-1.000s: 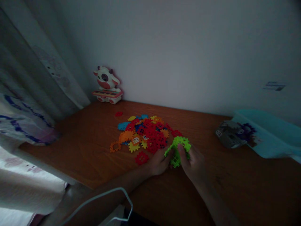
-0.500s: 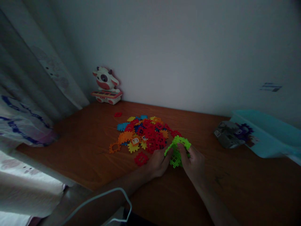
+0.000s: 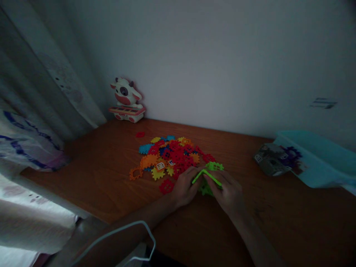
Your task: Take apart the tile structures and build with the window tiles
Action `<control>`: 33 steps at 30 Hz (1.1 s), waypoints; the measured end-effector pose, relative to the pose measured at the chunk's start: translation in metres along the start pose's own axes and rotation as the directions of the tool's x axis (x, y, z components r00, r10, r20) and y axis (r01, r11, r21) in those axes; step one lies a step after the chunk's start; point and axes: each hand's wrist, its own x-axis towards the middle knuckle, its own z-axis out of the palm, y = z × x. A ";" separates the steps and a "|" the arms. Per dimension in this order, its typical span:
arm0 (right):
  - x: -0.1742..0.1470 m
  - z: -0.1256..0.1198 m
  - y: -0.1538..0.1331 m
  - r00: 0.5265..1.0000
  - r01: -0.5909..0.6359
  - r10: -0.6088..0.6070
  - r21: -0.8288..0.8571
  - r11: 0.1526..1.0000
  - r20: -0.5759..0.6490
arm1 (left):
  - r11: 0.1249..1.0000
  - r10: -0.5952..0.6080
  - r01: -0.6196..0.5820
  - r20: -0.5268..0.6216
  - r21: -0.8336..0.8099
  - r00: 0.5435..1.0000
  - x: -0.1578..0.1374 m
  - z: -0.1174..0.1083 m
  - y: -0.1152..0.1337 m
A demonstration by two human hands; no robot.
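Bright green interlocking plastic tiles [image 3: 214, 166], joined at angles to one another, are held between both hands just above the tabletop. My left hand [image 3: 185, 186] grips their left side, its fingers behind a tile seen edge-on. On the right side my right hand [image 3: 228, 191] pinches the sloping tile with thumb and fingers. Another green tile [image 3: 205, 188] shows below, partly hidden by the hands. Close beyond my left hand lies a heap of red, orange, yellow and blue tiles [image 3: 178, 155]. A single red tile [image 3: 167, 186] rests beside my left wrist.
At the back left of the wooden table [image 3: 105, 185] stands a cow toy with a keyboard [image 3: 128, 100]. A light blue bin [image 3: 317, 159] is at the right, with a grey printed package [image 3: 269, 159] against it. A plastic bag [image 3: 30, 144] sits at the left edge.
The green tiles have been tilted in the hands, so the front pieces now show edge-on as a peak. Both hands remain in nearly the same place.
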 end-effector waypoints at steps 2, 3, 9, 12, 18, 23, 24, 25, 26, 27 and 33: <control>-0.002 0.002 0.000 1.000 -0.012 0.012 0.002 1.000 0.026 | 1.000 0.026 -0.027 -0.017 -0.013 1.000 0.002 -0.002 -0.003; -0.002 0.004 -0.001 0.999 -0.017 0.017 -0.002 1.000 0.028 | 0.999 0.038 -0.039 -0.016 -0.010 0.999 0.002 -0.003 -0.003; -0.001 0.003 -0.009 0.999 -0.011 0.013 -0.046 0.999 0.036 | 0.993 0.101 -0.102 0.021 0.057 0.995 0.000 -0.006 -0.001; -0.001 0.001 -0.009 0.999 0.008 -0.005 -0.076 0.997 0.043 | 0.987 0.140 -0.143 0.041 0.077 0.989 -0.002 -0.009 -0.002; -0.003 0.001 -0.008 0.994 -0.050 0.059 -0.092 0.994 0.093 | 0.980 0.165 -0.174 0.095 0.101 0.982 0.000 -0.008 -0.006; 0.001 0.001 -0.009 0.992 -0.113 0.117 -0.074 0.991 0.055 | 0.984 0.155 -0.160 0.071 0.075 0.985 0.001 -0.003 -0.002; 0.001 0.001 -0.009 0.991 -0.124 0.127 -0.067 0.990 0.050 | 0.983 0.162 -0.167 0.067 0.073 0.984 0.001 -0.003 -0.002; 0.002 0.001 -0.010 0.990 -0.131 0.134 -0.063 0.989 0.044 | 0.983 0.167 -0.171 0.063 0.071 0.984 0.001 -0.003 -0.001; 0.002 0.001 -0.011 0.990 -0.135 0.137 -0.065 0.989 0.037 | 0.982 0.174 -0.178 0.056 0.070 0.983 0.001 -0.003 0.000; 0.003 0.001 -0.012 0.990 -0.136 0.138 -0.073 0.988 0.030 | 0.981 0.180 -0.183 0.050 0.069 0.982 0.001 -0.004 0.000; 0.005 0.003 -0.018 0.987 -0.161 0.163 -0.083 0.983 0.013 | 0.977 0.200 -0.202 0.044 0.068 0.979 0.001 -0.005 0.001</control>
